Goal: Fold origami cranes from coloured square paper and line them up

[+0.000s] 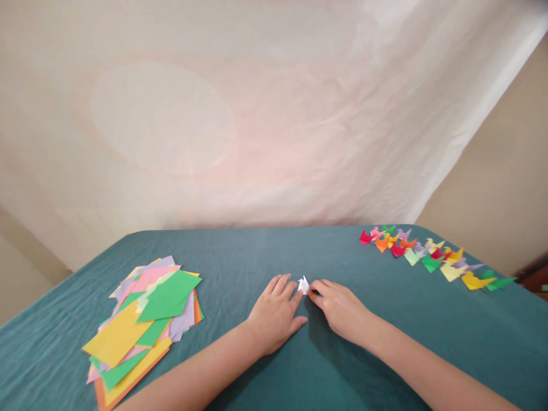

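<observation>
A small white folded paper bird point(303, 285) stands on the green tablecloth, between my two hands. My right hand point(338, 308) pinches its right edge with thumb and fingertips. On the other side, my left hand point(277, 313) lies flat with its fingers stretched and thumb apart. The left fingertips are close beside the bird; whether one touches it I cannot tell. Part of the bird's right side is hidden by the right fingers.
At the left lies a loose pile of coloured paper sheets point(169, 297). Rows of folded coloured paper birds point(432, 262) stand at the back right. The green tablecloth point(257, 251) reaches back to a pale hanging cloth point(278, 125).
</observation>
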### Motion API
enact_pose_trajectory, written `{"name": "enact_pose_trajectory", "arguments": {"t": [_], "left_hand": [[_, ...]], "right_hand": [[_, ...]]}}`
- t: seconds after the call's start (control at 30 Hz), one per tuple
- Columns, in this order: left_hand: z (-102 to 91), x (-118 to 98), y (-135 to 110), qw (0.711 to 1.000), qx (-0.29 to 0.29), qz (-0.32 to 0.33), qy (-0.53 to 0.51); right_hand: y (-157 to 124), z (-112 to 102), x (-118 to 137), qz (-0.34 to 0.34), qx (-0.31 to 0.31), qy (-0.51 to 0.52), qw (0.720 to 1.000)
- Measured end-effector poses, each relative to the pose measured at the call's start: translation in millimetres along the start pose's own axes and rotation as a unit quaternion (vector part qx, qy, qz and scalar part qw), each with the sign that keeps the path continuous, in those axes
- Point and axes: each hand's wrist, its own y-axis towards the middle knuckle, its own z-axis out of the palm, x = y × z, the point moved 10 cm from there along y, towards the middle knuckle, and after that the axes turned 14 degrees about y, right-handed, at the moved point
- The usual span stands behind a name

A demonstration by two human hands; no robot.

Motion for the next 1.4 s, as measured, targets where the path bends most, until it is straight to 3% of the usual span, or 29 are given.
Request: {"name": "enact_pose_trajectory", "arguments": {"t": [0.43, 0.8, 1.4], "left_hand": [[0.1, -9, 7, 0.999, -0.011, 0.022, 0.041], [-0.9, -5, 5, 0.999, -0.015, 0.011, 0.027], [0.0, -2, 4, 0.999, -0.018, 0.008, 0.027]], "right_hand": [[4, 11, 5, 0.026, -0.005, -0.063, 0.998], [-5, -1, -4, 0.012, -0.121, 0.003, 0.993], [-1, 0, -7, 0.033, -0.049, 0.002, 0.998]]}}
